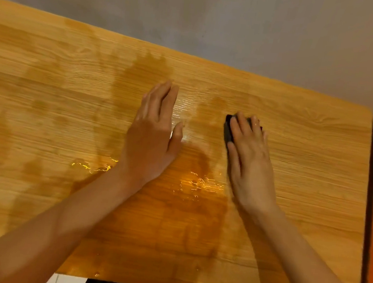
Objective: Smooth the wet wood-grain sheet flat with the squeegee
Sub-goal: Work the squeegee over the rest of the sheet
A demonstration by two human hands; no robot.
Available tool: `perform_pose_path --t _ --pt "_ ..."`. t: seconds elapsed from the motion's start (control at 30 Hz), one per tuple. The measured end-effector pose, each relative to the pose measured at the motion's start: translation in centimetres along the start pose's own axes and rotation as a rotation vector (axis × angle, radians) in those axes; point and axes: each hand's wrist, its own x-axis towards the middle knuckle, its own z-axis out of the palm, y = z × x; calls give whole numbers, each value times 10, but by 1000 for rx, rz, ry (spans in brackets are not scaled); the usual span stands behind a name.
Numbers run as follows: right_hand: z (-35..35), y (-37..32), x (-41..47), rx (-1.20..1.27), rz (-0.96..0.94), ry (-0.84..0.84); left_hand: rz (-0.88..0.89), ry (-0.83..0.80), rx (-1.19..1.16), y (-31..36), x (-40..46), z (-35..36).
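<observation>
step: mid-smoothing | right hand (250, 162) fingers grasping small black squeegee (228, 128), pressed on glossy wet wood-grain sheet (68, 109) covering counter | left hand (154, 133) released, flat, pinning sheet | next: likely firm, even stroke outward toward the edge

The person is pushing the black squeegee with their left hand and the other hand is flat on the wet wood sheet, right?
Not quite. The head view shows the black squeegee under the right hand, not the left. The left hand is the one lying flat, fingers open, on the wet wood-grain sheet.
</observation>
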Motion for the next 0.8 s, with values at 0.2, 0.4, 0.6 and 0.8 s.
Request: perform_pose_path --t 0.2,0.4,0.6,0.8 --pt "8 0 96 20 168 172 -61 -58 49 -44 -31 -39" --pt "22 -35 -33 -63 -10 43 13 -33 106 -57 -38 -36" --pt "11 -20 87 -24 94 107 -22 -29 115 -59 -33 -34" --pt "32 -51 43 15 73 137 -3 -30 162 -60 -37 -34"
